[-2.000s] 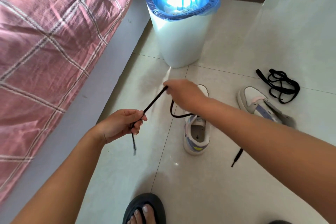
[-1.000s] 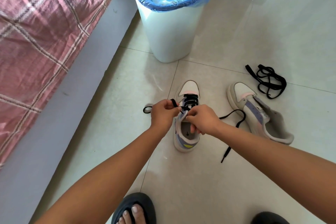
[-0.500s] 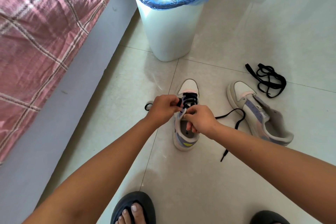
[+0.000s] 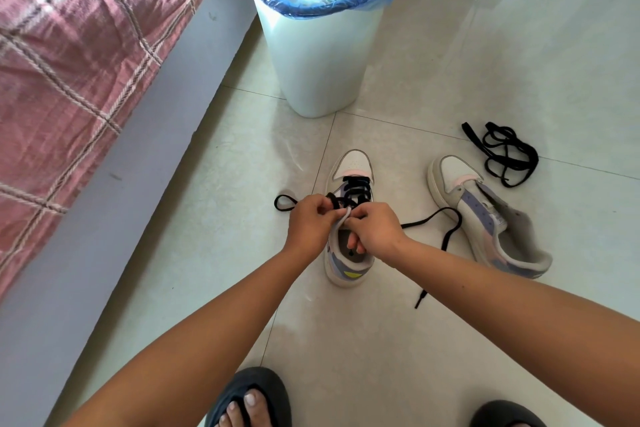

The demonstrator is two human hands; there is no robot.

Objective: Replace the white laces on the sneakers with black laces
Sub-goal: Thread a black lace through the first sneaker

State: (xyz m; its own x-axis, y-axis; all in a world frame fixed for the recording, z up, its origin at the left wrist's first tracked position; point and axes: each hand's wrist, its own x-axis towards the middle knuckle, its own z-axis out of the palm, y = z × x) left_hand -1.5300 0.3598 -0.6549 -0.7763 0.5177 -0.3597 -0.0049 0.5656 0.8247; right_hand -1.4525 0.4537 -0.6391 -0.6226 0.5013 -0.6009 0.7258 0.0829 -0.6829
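Note:
A white, lilac and pink sneaker stands on the floor tiles, its front eyelets crossed by a black lace. My left hand pinches the lace's left end at the sneaker's left edge; a loop of it lies on the floor behind that hand. My right hand grips the sneaker's collar, fingers curled inside the opening. The lace's right end trails across the floor. The second sneaker lies unlaced to the right. A spare black lace is bundled beyond it.
A white bin with a blue liner stands just behind the sneakers. A bed with a pink checked cover runs along the left. My feet in dark slippers are at the bottom edge.
Both hands dropped from pulling the lace taut in the air down to the sneaker. In the last half second they barely shifted.

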